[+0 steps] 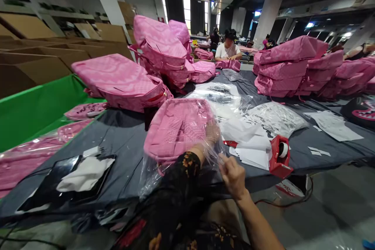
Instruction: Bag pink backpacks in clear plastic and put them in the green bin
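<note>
Fingers (224, 164) of the right hand (234, 177): curled closed, pinching a gathered edge of one clear plastic bag (150, 177).
Left hand (212, 133): seen through film, at the right side of one pink backpack (172, 125); how far its fingers are spread, and whether they grip anything, I cannot tell.
Sleeve (190, 164): one, dark and floral, covering part of the backpack's near edge.
Backpack's place: on the dark-covered table (125, 125), just left of the left hand, farther and left of the right fingers, apart from them.
Film: around the backpack, loose at the near left; glare hides its outline.
Tape dispenser (277, 166): one, red, with one white roll, right of the right hand.
Papers (253, 154): overlapping just left of the dispenser, too jumbled to count.
Clear sack (275, 119): one, beyond the papers; its small pale contents are hard to make out.
White cloth (84, 175): one, near left, covering part of a black flat object (63, 172).
Pink stacks: three layers in the nearest right pile (283, 66); piles behind run off the right edge.
Co-worker (227, 50): one in a white top, far side, both hands on a pink bag.
</note>
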Demonstrator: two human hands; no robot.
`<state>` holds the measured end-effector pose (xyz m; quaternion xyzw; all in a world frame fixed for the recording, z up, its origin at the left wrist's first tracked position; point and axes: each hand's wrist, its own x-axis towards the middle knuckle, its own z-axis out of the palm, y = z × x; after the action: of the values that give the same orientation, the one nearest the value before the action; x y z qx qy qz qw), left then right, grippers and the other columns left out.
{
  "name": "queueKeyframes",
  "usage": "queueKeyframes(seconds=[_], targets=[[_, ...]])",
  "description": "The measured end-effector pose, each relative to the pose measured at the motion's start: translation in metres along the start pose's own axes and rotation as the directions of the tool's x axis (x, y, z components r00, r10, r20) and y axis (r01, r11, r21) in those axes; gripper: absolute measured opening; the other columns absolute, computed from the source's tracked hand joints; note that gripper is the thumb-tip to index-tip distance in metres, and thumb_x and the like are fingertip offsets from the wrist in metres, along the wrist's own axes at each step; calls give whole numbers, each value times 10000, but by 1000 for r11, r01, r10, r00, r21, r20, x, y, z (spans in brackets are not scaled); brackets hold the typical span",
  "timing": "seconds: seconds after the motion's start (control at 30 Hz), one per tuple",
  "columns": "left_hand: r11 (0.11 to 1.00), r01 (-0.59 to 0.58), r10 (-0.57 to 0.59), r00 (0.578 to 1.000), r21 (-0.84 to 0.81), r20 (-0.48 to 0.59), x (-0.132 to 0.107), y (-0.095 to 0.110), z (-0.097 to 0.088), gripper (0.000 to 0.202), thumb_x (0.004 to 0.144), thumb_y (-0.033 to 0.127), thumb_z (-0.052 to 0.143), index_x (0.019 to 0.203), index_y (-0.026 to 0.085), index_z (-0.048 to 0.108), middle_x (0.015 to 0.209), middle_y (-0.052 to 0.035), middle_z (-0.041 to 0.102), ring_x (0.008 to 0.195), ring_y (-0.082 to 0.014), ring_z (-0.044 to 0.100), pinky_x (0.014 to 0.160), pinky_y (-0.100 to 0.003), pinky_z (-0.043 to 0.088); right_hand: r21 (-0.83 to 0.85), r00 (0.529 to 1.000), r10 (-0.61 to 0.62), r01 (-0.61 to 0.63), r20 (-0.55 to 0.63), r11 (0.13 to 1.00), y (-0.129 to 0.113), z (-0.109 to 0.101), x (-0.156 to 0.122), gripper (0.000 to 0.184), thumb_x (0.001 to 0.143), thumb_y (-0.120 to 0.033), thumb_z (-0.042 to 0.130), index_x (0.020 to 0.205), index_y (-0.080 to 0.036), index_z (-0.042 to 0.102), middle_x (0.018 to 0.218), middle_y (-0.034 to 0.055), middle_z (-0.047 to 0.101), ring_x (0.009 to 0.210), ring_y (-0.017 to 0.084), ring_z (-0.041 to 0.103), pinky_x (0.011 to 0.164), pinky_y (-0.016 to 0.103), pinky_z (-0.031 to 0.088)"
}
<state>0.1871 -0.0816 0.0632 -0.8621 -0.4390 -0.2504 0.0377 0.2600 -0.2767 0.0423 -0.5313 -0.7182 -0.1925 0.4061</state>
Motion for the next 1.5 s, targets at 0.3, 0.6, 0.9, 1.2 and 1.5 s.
queueKeyframes(seconds=[0.3,0.6,0.9,1.2,1.5], targets=[[955,-283,270,953,86,136,-205,-13,-33,598,979,340,598,1557,246,477,1676,-109,346,1582,-344,267,1269,-584,276,195,832,502,-547,234,814,28,2,-79,104,915,-262,455,821,-236,489,739,-2,554,664,155,525,649,265,440],[969,-240,229,961,53,158,-185,-72,-31,579,976,94,431,1500,311,545,1624,-17,461,1556,-239,348,1310,-555,205,296,521,764,-852,382,433,21,-19,-82,577,836,-749,556,666,-271,279,479,-81,388,428,128,503,440,235,400],[996,84,-82,994,23,-72,-227,-71,-53,599,1014,326,514,1569,118,429,1640,-209,391,1597,-326,232,1289,-568,231,84,133,328,-983,935,160,-27,-7,-93,665,776,-893,477,833,-230,471,534,-19,607,358,138,530,345,215,356],[986,138,-139,990,93,12,-208,-119,-64,635,957,305,567,1553,113,459,1618,-220,423,1557,-351,329,1267,-564,262,258,943,40,-131,329,957,-43,87,32,420,985,-220,519,1396,-151,566,1432,196,600,1413,299,522,1178,528,457],[1000,29,-29,912,7,410,-177,-145,-74,358,889,150,580,1217,100,714,1149,-176,743,1133,-306,681,1051,-452,503,51,743,-133,132,656,990,-30,113,59,489,779,-246,839,1221,-104,683,1254,205,701,1196,340,638,1101,499,470]])
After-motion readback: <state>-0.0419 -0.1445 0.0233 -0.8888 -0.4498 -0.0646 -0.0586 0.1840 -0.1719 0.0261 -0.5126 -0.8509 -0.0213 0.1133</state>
